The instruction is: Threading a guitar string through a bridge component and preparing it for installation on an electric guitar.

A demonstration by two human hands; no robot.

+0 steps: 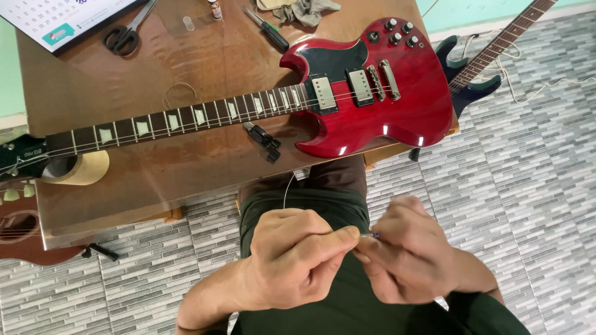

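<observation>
A dark red electric guitar (379,93) lies flat on a brown wooden table (186,56), its neck pointing left. Below the table edge, over my lap, my left hand (292,257) and my right hand (406,251) meet fingertip to fingertip. Both pinch a thin wire guitar string (287,192), which curves up from my left hand toward the table. The string's small ball end (374,235) shows between my right fingers.
On the table lie black scissors (127,31), a screwdriver (268,28), a grey rag (304,9), a calendar (56,15), a small black tool (264,139) and a roll of tape (81,169) under the neck. A dark blue guitar (478,68) leans at right, another guitar (18,229) at left. Tiled floor below.
</observation>
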